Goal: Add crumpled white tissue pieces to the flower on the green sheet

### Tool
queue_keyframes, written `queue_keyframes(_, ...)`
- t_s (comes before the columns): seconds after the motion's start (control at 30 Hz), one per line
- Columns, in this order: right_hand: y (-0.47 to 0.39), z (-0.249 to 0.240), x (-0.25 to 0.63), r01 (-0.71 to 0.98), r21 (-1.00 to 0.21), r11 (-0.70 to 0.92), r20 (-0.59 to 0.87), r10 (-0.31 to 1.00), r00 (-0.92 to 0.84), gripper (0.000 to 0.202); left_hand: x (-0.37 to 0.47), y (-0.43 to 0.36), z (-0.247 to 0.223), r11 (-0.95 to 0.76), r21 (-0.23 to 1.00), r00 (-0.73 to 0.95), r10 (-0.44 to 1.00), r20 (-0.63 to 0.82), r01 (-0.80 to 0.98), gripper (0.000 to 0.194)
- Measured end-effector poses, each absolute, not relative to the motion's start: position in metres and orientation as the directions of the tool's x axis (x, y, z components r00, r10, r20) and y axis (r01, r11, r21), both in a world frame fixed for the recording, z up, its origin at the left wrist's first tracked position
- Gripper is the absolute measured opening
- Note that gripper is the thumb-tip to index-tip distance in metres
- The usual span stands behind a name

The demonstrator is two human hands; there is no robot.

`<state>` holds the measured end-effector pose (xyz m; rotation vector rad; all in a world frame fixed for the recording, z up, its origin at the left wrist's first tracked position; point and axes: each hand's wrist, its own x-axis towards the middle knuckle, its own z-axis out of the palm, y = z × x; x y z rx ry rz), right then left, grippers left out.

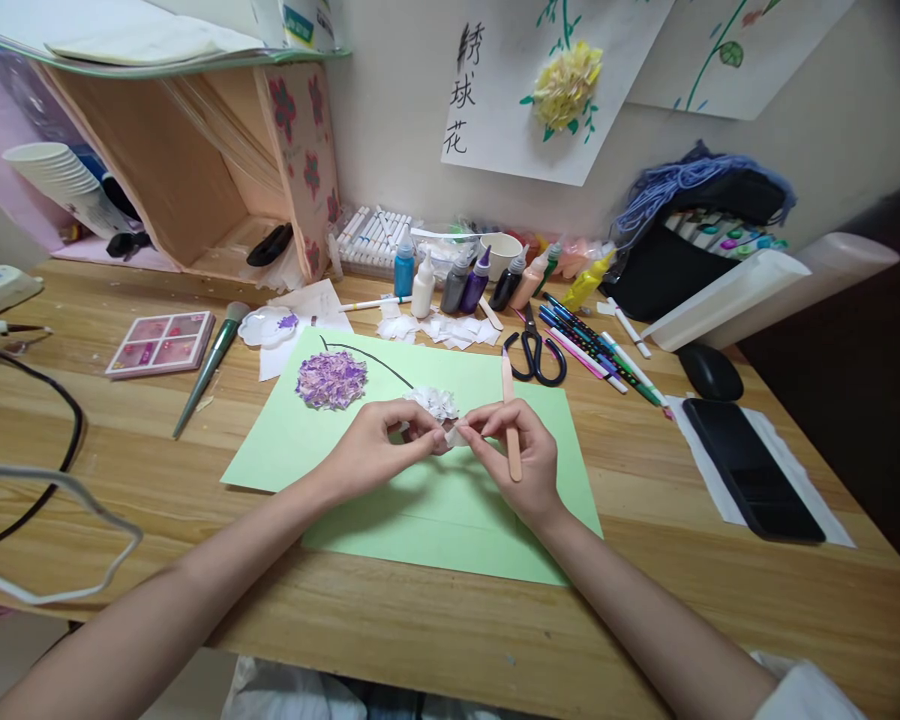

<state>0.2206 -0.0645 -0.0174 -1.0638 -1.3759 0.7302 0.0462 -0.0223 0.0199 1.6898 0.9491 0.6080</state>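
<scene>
My left hand (401, 435) and my right hand (514, 455) meet over a green paper sheet (435, 545). Between their fingertips is a small piece of white paper (455, 437), pinched from both sides. A wooden craft stick (508, 410) is also tucked between the fingers of my right hand, pointing up. Just beyond the fingertips lies a cluster of white paper petals (435, 402) on the sheet, partly hidden by my left hand. A purple paper flower ball (331, 380) sits to its left, and a dark drawn stem (367, 355) runs between the two.
Behind the sheet lie white paper scraps (450, 328), a row of paint bottles (424, 285) and black scissors (534, 350). Pens (592, 345), a mouse (710, 372) and a phone (754, 468) are on the right. A brush (214, 365), a pink palette (161, 343) and cables (67, 480) lie left.
</scene>
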Motion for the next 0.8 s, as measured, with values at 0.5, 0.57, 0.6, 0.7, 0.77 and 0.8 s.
queue_keyframes(0.5, -0.077, -0.017, 0.207, 0.457, -0.755, 0.470, 0.554, 0.830, 0.062, 0.024, 0.050, -0.025, 0.011, -0.106, 0.961, 0.462, 0.887, -0.025, 0.255, 0.017)
queue_keyframes(0.57, -0.076, -0.017, 0.206, 0.464, -0.757, 0.460, 0.551, 0.831, 0.075, 0.023, 0.050, -0.025, 0.010, -0.096, 0.964, 0.459, 0.888, -0.030, 0.250, 0.019)
queue_keyframes(0.6, -0.076, -0.016, 0.206, 0.466, -0.758, 0.455, 0.548, 0.832, 0.079, 0.023, 0.050, -0.025, 0.010, -0.090, 0.965, 0.458, 0.888, -0.034, 0.246, 0.020)
queue_keyframes(0.7, -0.076, -0.016, 0.206, 0.461, -0.769, 0.442, 0.536, 0.840, 0.089, 0.022, 0.050, -0.025, 0.010, -0.076, 0.967, 0.454, 0.890, -0.043, 0.241, 0.022)
queue_keyframes(0.77, -0.076, -0.016, 0.206, 0.449, -0.781, 0.434, 0.524, 0.847, 0.093, 0.020, 0.050, -0.025, 0.011, -0.075, 0.966, 0.451, 0.891, -0.047, 0.248, 0.023)
queue_keyframes(0.8, -0.076, -0.016, 0.206, 0.444, -0.786, 0.430, 0.518, 0.850, 0.094, 0.020, 0.050, -0.025, 0.011, -0.075, 0.965, 0.451, 0.891, -0.048, 0.251, 0.023)
